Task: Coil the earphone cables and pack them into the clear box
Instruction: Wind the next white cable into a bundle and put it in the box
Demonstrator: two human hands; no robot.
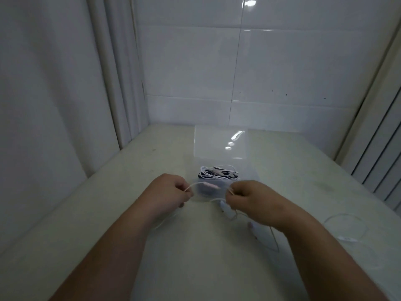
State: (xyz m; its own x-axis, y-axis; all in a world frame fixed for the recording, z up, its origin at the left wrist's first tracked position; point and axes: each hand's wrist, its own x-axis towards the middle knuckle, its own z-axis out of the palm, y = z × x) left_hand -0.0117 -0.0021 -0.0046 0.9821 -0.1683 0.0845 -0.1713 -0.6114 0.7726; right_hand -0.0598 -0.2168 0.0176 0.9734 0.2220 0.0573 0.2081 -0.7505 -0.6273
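Note:
A clear plastic box [249, 172] stands open on the table, its lid [221, 142] tilted up at the back. Coiled white and dark earphone cables [218, 172] lie inside it. My left hand [168, 190] and my right hand [247, 195] are just in front of the box, each pinching a pale pink earphone cable [208, 185] stretched between them. The cable's earbuds [225, 209] dangle below my right hand. Its slack trails on the table under both wrists.
Another white earphone cable [347, 237] lies loose on the pale table [108, 213] at the right. A tiled wall stands behind, a curtain at the left, and a slatted panel at the right.

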